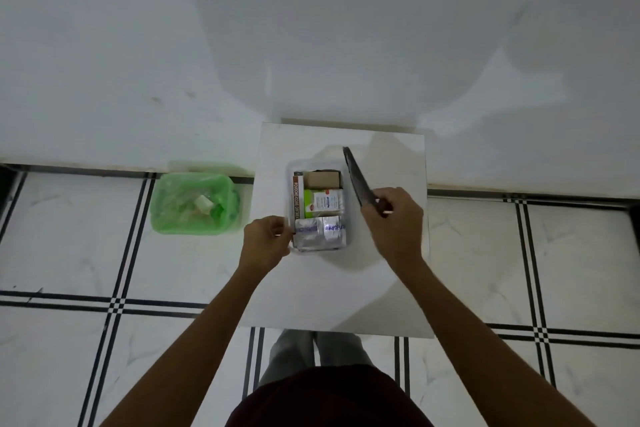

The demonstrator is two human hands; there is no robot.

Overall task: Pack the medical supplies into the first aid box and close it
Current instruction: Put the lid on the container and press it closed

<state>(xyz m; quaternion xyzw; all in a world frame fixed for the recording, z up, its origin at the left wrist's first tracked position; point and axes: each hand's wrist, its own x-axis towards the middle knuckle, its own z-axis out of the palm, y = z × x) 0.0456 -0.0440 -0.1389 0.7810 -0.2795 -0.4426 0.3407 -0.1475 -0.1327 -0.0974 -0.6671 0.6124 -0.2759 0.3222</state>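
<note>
Now, lid stage: your first aid box (290, 184), a clear plastic tub, sits a little past the middle of the small white table (311, 295), nearer its far edge, and it looks full. Inside you can read an ointment carton (298, 197) standing along the left wall, a brown carton (322, 179) at the far end, a green-and-white packet (323, 203) mid-box, and foil sachets (320, 230) at the near end. Your left hand (265, 241) is at the box's near-left corner, fingers curled and pinched close; whether they grip the rim or the edge of a sachet can't be told from here. Your right hand (393, 224) has its fingers closed round the near end of a dark flat piece (355, 180), likely the lid, held tilted on edge just beside the box's right wall. Nothing else lies loose on the table, so packing seems done. Press the sachets flat first so nothing rides above the rim. Keep the left hand bracing the box, lay the lid down level, line up the far corners, then press round the edge. A green bin (195, 203) stands on the floor off the table's left edge; ignore it.
</note>
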